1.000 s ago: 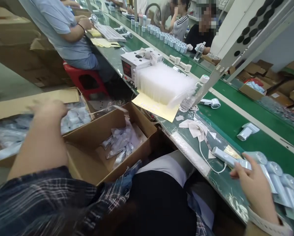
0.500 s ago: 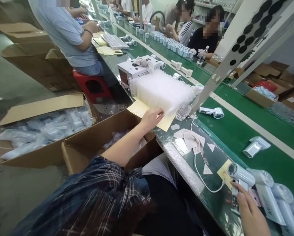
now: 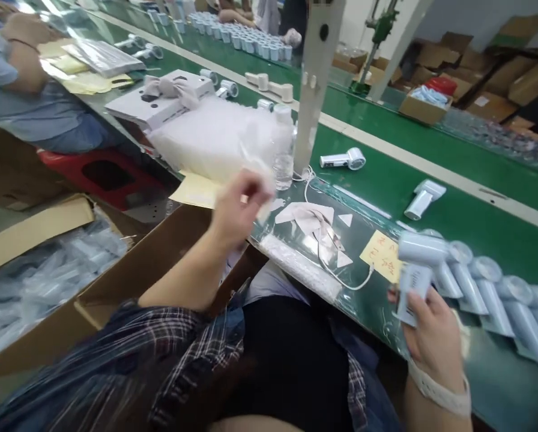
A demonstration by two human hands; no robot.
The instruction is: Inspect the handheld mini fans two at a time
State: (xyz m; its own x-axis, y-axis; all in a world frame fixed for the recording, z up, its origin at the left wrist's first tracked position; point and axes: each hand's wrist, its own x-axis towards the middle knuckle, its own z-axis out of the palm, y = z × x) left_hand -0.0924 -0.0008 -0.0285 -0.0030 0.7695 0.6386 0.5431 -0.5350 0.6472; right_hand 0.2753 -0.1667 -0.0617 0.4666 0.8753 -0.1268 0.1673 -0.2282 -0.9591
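My right hand (image 3: 431,336) is closed round the handle of a pale blue hand-held fan (image 3: 415,264) and holds it upright over the table's near edge. My left hand (image 3: 237,204) is blurred by motion. Its fingers are pinched on a thin clear plastic bag (image 3: 262,174) drawn from the stack of clear bags (image 3: 215,135) on the bench. A yellow note (image 3: 381,257) and a white cable (image 3: 341,273) lie between my hands.
A row of bagged fans (image 3: 498,294) lies at the right. Loose fans (image 3: 343,159) rest on the green conveyor (image 3: 453,210). A water bottle (image 3: 283,147) stands by a white post (image 3: 316,78). Cardboard boxes (image 3: 116,276) sit at my left. A seated person's arm (image 3: 21,57) shows far left.
My left hand has lifted from the bag stack, drawing a bag toward me. My right hand has raised the fan upright. The view has swung right.
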